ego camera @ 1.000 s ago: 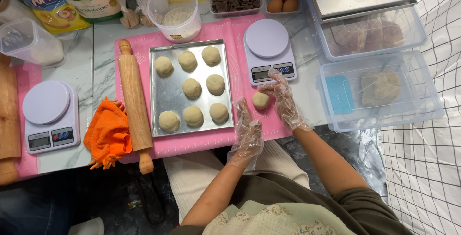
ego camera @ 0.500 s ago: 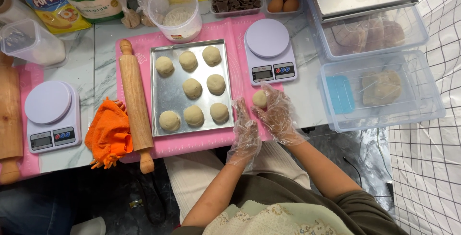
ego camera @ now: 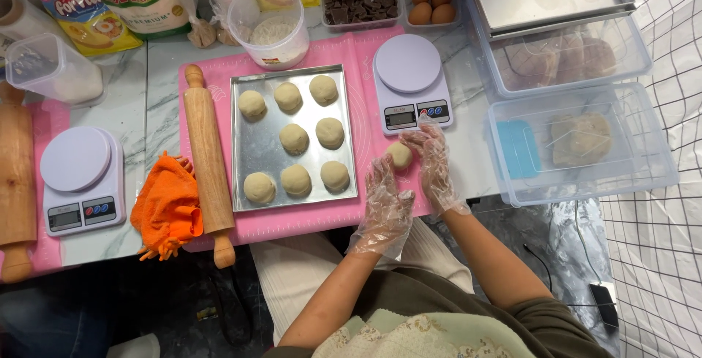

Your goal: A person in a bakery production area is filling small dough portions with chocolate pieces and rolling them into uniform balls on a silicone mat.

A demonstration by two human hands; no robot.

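Head view: the step in hand looks like rounding one dough ball [ego camera: 399, 155] between two gloved palms. The ball sits on the pink mat [ego camera: 292, 220], at 6 o'clock from the white scale [ego camera: 411, 84] and at 3 o'clock from the metal tray [ego camera: 252, 149], which carries eight shaped balls. The left hand [ego camera: 387, 208] comes up from 7 o'clock, its fingers [ego camera: 383, 176] lying close together with the tips against the ball's left flank. The right hand [ego camera: 436, 169] closes in from 3 o'clock, its fingers [ego camera: 424, 141] curved and slightly fanned over the ball's top and right side. Together they cup the ball rather than pinch it.

As a judgement, the dough is soft, so any further handling calls for a light, even hold that does not dent it.

Compared with a second ago, the left hand has risen from below the ball to meet it, and the right hand has turned from touching with its fingertips to wrapping around. The ball has shifted slightly towards 6 o'clock, away from the scale. The rolling pin [ego camera: 208, 164] and orange cloth [ego camera: 168, 208] at 9 o'clock lie as they did.
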